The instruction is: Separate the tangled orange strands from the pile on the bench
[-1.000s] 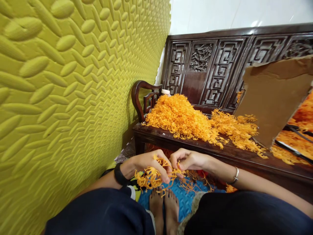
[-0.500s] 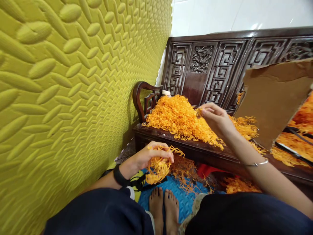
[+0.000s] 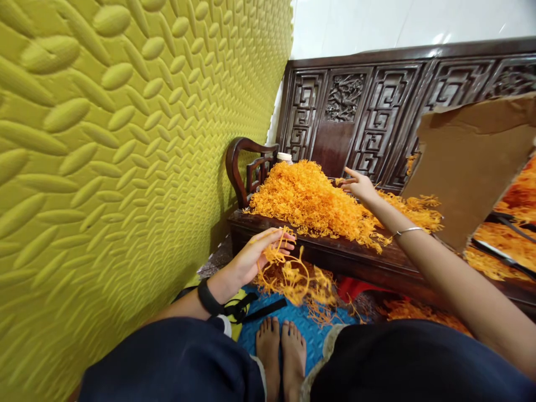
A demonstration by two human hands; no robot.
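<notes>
My left hand is held in front of the bench with its fingers loosened and stretched out. A tangle of orange plastic strands hangs below it, seemingly slipping from the fingers, with a few strands still against them. My right hand reaches over the right side of a large heap of small orange branched plastic pieces, its fingers apart. Close to those fingertips is a small orange piece; whether it touches them I cannot tell. More orange-brown strands lie beneath the left hand, partly hidden by the tangle.
The heap rests on a dark carved wooden bench with a curved armrest. A white-lidded jar stands behind it. Cardboard divides off more orange pieces at right. A yellow textured mat rises at left; blue matting lies underfoot.
My left hand has loosened from its curl around the strand tangle, which now drops down and right. My right hand has spread its fingers, letting go of the small piece it pinched.
</notes>
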